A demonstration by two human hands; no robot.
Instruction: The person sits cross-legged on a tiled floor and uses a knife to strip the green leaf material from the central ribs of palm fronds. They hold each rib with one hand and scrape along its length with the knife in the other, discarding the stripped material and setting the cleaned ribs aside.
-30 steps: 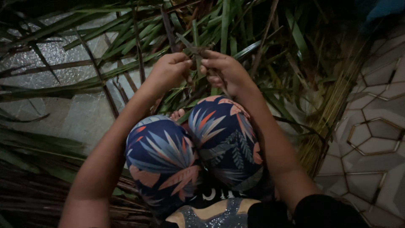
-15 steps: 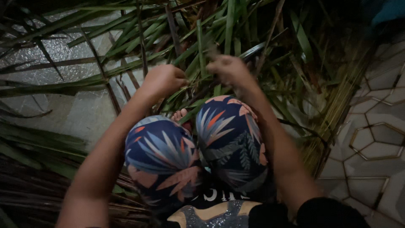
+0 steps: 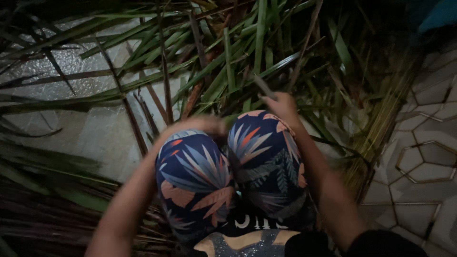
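From where I watch, my right hand (image 3: pixel 284 105) is curled shut around a thin grey-green leaf strip (image 3: pixel 263 87), whose long axis runs up and to the left from the fingers (image 3: pixel 276 98) into the heap of long green palm leaves (image 3: pixel 228 57) just beyond my knees in their dark floral-print trousers (image 3: pixel 228 166). My left hand (image 3: pixel 202 125) sits low at the left knee, blurred (I cannot tell whether it is closed or has hold of anything), so the right is plainly the nearer to the strip. The pale speckled floor (image 3: pixel 85 128) lies to the left, well apart from both hands.
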